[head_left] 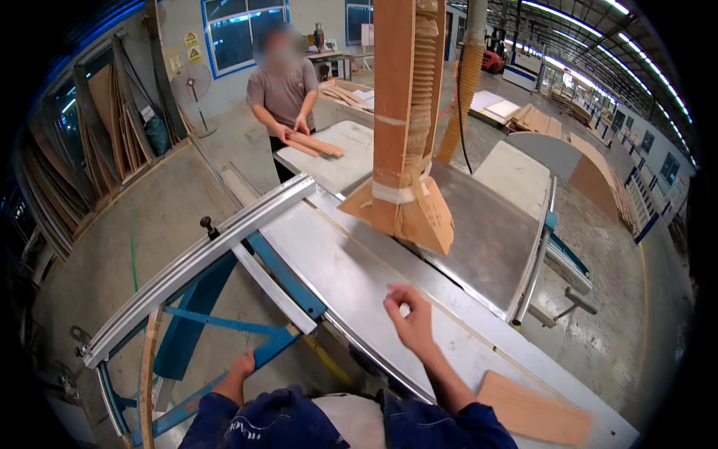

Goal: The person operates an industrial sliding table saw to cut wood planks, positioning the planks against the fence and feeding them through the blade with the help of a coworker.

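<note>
My left hand (241, 367) is closed around a blue metal bar of the sliding table's support frame (271, 350), low on the left. Over the pale metal saw table (321, 243), my right hand (410, 320) has its fingers curled in a loop with the thumb. Table surface shows through that loop, and I see nothing held. A flat light-brown wooden board (535, 410) lies on the table beside my right forearm. Ahead of my right hand, a cardboard-and-wood hood (419, 217) hangs low over the saw table, hiding what is beneath it.
A long aluminium fence (202, 262) crosses the left side. Across the saw, a person (286, 90) holds wooden strips (318, 144) over a pale outfeed table (351, 138). Boards (112, 112) lean at the left wall near a fan (196, 93). A metal rail (537, 258) edges the right.
</note>
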Available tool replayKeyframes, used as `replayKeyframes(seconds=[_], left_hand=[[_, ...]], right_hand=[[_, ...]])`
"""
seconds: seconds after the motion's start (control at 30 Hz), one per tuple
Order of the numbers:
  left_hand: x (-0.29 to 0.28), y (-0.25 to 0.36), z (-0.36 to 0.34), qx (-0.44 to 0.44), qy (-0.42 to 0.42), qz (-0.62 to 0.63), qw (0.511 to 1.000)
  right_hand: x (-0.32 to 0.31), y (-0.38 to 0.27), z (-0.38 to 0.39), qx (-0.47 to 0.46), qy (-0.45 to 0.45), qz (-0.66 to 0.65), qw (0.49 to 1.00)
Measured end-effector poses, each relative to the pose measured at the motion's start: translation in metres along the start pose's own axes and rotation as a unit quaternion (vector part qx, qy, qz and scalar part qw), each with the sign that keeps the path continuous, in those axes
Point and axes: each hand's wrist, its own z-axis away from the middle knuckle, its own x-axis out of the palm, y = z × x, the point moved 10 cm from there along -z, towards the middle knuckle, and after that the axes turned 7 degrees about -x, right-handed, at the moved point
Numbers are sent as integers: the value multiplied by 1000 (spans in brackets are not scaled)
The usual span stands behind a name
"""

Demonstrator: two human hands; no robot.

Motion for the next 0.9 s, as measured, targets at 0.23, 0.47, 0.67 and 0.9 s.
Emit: replayKeyframes(seconds=[0.23,0.47,0.67,0.9], left_hand=[[-34,5,7,47,48,33,997],[-29,27,22,128,62,30,989],[-24,20,28,138,55,-14,989],[-22,26,56,88,56,-3,995]], right_hand=[[16,83,213,279,-120,112,946],[-70,21,307,282,69,153,945],[-192,-11,429,335,321,232,855],[-291,-7,383,284,17,476,832]])
